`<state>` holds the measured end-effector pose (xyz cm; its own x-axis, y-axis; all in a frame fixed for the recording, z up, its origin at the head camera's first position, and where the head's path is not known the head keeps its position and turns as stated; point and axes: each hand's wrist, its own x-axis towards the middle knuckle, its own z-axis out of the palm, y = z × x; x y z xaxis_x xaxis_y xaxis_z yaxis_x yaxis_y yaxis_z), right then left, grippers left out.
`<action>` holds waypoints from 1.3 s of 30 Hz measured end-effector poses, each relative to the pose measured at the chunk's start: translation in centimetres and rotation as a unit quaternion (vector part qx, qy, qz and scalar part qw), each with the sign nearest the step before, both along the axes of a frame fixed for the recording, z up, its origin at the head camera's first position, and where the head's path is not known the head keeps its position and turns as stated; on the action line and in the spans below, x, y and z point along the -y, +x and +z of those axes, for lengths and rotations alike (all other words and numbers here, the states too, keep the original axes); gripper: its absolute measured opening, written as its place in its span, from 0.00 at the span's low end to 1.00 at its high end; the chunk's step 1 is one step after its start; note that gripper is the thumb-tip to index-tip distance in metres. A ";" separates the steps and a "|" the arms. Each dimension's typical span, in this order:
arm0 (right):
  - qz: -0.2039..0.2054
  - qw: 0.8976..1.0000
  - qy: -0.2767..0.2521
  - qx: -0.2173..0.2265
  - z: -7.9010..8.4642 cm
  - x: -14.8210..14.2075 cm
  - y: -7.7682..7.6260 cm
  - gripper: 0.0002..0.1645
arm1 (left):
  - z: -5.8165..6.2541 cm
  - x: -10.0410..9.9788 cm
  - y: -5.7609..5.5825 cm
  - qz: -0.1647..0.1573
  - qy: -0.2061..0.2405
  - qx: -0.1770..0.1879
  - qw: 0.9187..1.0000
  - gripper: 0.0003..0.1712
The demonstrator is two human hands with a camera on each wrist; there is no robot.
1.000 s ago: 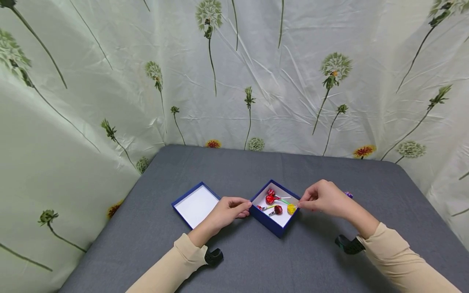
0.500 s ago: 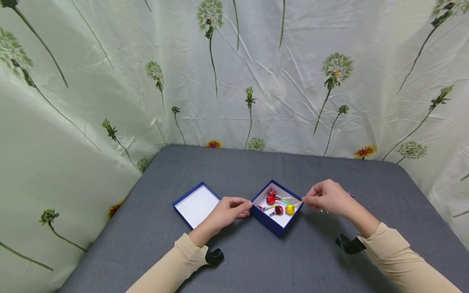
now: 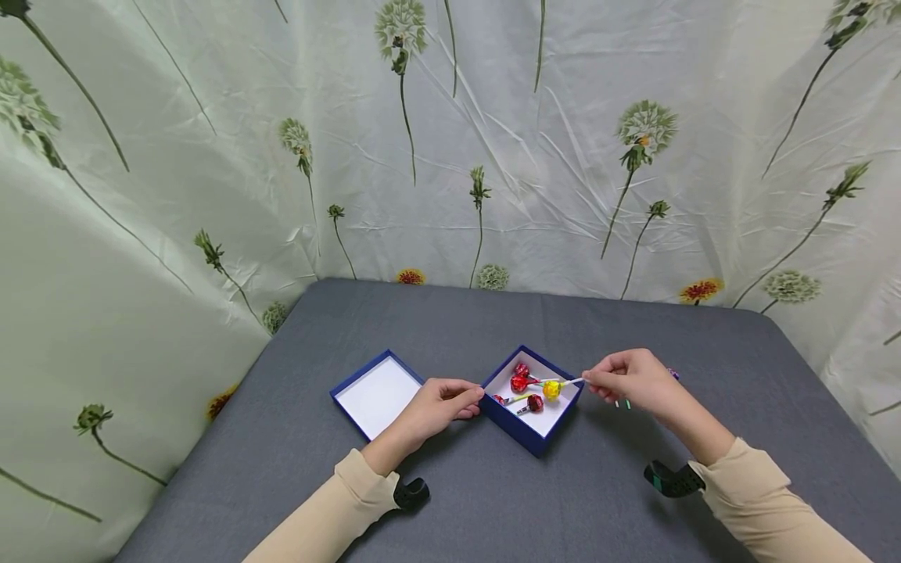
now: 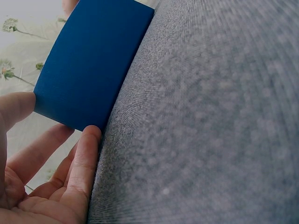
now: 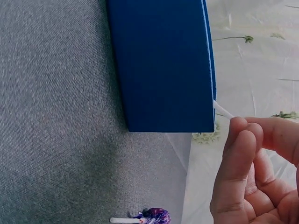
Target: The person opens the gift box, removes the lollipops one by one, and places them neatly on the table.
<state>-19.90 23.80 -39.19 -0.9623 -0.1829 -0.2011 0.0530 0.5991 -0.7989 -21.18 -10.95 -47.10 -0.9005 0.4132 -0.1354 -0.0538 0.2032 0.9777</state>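
The blue box [image 3: 518, 426] with a white inside stands open-topped on the table, and several red-wrapped lollipops [image 3: 520, 383] lie in it. My left hand [image 3: 438, 407] holds the box at its left corner, thumb near the rim and fingertips against the side, as the left wrist view shows. Over the box's right rim, my right hand [image 3: 633, 381] pinches the white stick of a yellow lollipop [image 3: 552, 390] between thumb and fingertips. Its yellow head is over the box's inside; whether it touches the bottom I cannot tell. In the right wrist view the box wall hides that head.
The box's lid [image 3: 378, 395], white inside up, lies left of the box, partly behind my left hand. A purple-wrapped lollipop [image 5: 156, 216] lies on the grey table [image 3: 450, 313] near my right hand. Two stick ends show beneath that hand. A flowered curtain [image 3: 450, 141] hangs behind.
The yellow lollipop's head has moved left and slightly up within the box's outline, and more of its stick shows. My right hand has shifted slightly right; the left hand stays at the box corner.
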 end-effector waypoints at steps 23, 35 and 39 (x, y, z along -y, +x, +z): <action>-0.073 0.995 -0.062 -0.010 0.2 -2.0 1.1 0.19 | 0.0 -0.1 -0.1 -0.005 0.000 -0.003 1.000 0.21; -0.127 0.986 -0.101 -0.024 -0.3 -4.3 2.8 0.17 | -0.2 -0.1 -0.1 -0.002 0.005 -0.002 1.000 0.21; -0.146 0.983 -0.108 -0.031 -0.8 -4.8 3.4 0.15 | -0.3 0.0 -0.1 -0.004 0.005 -0.004 1.000 0.20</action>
<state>-16.49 28.62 -39.99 -0.9894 0.0707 -0.1269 0.1444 0.3820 -0.9128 -21.30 -10.93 -47.43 -0.8983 0.4217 -0.1234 -0.0438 0.1935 0.9801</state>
